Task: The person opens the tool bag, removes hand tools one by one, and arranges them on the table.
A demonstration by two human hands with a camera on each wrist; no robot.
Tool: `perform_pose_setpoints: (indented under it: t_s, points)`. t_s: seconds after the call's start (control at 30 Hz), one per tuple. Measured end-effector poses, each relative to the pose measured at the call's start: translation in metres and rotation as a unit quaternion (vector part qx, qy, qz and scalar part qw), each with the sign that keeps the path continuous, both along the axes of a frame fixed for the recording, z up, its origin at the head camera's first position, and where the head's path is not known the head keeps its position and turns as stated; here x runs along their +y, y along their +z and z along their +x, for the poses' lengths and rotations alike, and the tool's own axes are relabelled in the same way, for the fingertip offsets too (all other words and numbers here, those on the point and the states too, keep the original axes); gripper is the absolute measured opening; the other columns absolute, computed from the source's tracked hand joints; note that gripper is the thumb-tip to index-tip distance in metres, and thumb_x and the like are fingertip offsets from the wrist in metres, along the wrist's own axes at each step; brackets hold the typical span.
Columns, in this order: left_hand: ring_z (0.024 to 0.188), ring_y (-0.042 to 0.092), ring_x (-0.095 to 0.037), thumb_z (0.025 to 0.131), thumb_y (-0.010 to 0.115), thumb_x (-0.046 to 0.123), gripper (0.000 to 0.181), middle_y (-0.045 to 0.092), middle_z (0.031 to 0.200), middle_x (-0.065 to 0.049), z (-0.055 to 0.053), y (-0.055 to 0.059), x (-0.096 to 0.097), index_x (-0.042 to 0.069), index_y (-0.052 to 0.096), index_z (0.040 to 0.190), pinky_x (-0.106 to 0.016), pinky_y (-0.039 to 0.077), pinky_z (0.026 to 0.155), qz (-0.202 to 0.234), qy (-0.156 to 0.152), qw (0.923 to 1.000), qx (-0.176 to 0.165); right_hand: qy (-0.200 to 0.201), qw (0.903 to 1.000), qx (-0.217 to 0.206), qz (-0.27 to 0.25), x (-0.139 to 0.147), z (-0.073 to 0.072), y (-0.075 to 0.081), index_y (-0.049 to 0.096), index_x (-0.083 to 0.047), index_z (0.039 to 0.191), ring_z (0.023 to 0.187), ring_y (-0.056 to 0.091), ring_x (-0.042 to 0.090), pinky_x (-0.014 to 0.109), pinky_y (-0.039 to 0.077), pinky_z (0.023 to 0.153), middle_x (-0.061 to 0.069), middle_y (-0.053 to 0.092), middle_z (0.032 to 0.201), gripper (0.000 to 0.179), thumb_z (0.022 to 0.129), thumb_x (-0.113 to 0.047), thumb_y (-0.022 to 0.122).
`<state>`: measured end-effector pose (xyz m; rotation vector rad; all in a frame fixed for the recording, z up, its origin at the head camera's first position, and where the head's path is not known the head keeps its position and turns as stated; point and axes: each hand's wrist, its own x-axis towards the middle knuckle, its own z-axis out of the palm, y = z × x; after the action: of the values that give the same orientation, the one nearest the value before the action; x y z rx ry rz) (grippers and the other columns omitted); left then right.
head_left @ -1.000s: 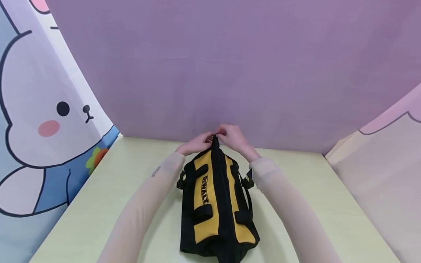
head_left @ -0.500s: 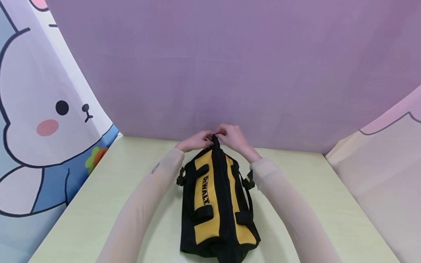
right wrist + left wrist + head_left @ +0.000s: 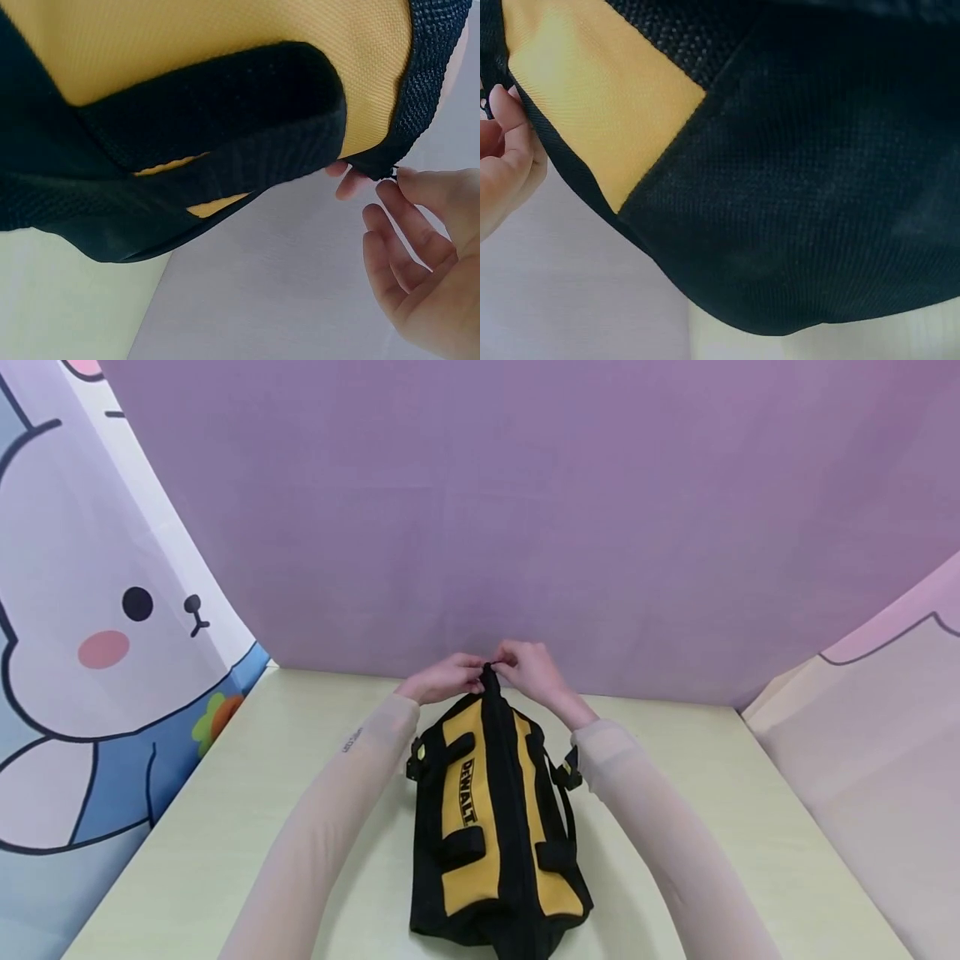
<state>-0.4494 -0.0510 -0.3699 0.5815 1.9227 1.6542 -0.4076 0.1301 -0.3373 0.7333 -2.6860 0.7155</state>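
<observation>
One purple backdrop: filling the upper middle of the frame, close behind both hands; could be brushed by knuckles, from having so little room there.
Pale table: spreading across the lower half; looks smooth, so might let the load skid under a hard tug.
Black-and-yellow bag: lying lengthwise at bottom centre, far end reaching mid-frame; could twist or slide if pulled unevenly from that end alone.
Right sleeve: slanting from bottom right towards centre; might snag during a sideways move, with its cuff so near a buckle.
Left hand: at centre, bent-fingered, seemingly holding the bag's far end; might let cloth bunch if slackened.
Right hand: just right of centre, thumb and forefinger pinching, other fingers loosely bent; could slip, from so narrow a purchase.
Buckle: below the right hand, beside the cuff; liable to catch fabric.
Zip pull: apparently pinched, right of centre in the right wrist view, too small to confirm; could jam on folded cloth.
</observation>
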Motion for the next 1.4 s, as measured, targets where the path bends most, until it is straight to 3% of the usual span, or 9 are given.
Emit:
perform_pose_setpoints:
  t_s: [0.13, 0.37, 0.73, 1.0, 1.2, 1.4]
  points:
    - [0.085, 0.05, -0.014, 0.109, 0.024, 0.008, 0.044, 0.047, 0.133, -0.017, -0.002, -0.003, 0.002, -0.009, 0.037, 0.147, -0.019, 0.045, 0.075, 0.011, 0.014, 0.9997, -0.019, 0.002, 1.0, -0.002, -0.002, 0.0, 0.001, 0.0, 0.072, -0.006, 0.095, 0.085, 0.072, 0.025, 0.038, 0.059, 0.076, 0.012, 0.076, 0.096, 0.008, 0.095, -0.012, 0.066]
    - [0.081, 0.046, -0.014, 0.11, 0.022, 0.01, 0.042, 0.049, 0.107, -0.004, -0.001, -0.002, 0.005, -0.01, 0.043, 0.14, -0.02, 0.04, 0.072, 0.008, 0.046, 0.9984, -0.032, -0.002, 1.0, -0.006, 0.0, -0.002, 0.001, 0.002, 0.073, -0.006, 0.097, 0.086, 0.072, 0.024, 0.037, 0.059, 0.077, 0.012, 0.076, 0.098, 0.011, 0.096, -0.014, 0.065]
    - [0.066, 0.037, -0.013, 0.105, 0.025, 0.003, 0.04, 0.044, 0.082, 0.0, 0.002, 0.004, 0.013, -0.017, 0.047, 0.132, -0.02, 0.033, 0.062, -0.009, 0.094, 0.9948, -0.038, 0.002, 1.0, -0.002, 0.005, -0.005, 0.003, 0.005, 0.074, -0.005, 0.097, 0.085, 0.072, 0.024, 0.037, 0.059, 0.078, 0.012, 0.076, 0.097, 0.012, 0.097, -0.013, 0.064]
    - [0.065, 0.037, -0.013, 0.104, 0.026, 0.001, 0.037, 0.043, 0.075, 0.001, 0.003, 0.006, 0.015, -0.017, 0.05, 0.126, -0.02, 0.033, 0.062, -0.009, 0.101, 0.9945, -0.025, 0.009, 0.9999, 0.011, 0.007, -0.005, 0.007, 0.01, 0.074, -0.003, 0.097, 0.084, 0.072, 0.025, 0.038, 0.059, 0.077, 0.014, 0.076, 0.097, 0.012, 0.096, -0.011, 0.065]
    - [0.066, 0.037, -0.015, 0.104, 0.028, 0.001, 0.035, 0.043, 0.072, 0.001, 0.003, 0.009, 0.014, -0.019, 0.05, 0.122, -0.02, 0.033, 0.061, -0.012, 0.089, 0.9958, -0.015, 0.011, 0.9998, 0.013, 0.013, -0.004, 0.009, 0.015, 0.074, -0.002, 0.097, 0.083, 0.072, 0.026, 0.039, 0.059, 0.076, 0.015, 0.076, 0.096, 0.012, 0.096, -0.01, 0.065]
    - [0.064, 0.038, -0.014, 0.104, 0.028, 0.002, 0.029, 0.043, 0.072, 0.001, 0.003, 0.015, 0.013, -0.007, 0.056, 0.109, -0.023, 0.032, 0.064, -0.027, 0.081, 0.9962, -0.017, 0.015, 0.9997, 0.009, 0.017, -0.004, 0.011, 0.018, 0.073, -0.001, 0.097, 0.083, 0.072, 0.027, 0.039, 0.059, 0.076, 0.015, 0.076, 0.096, 0.012, 0.096, -0.01, 0.065]
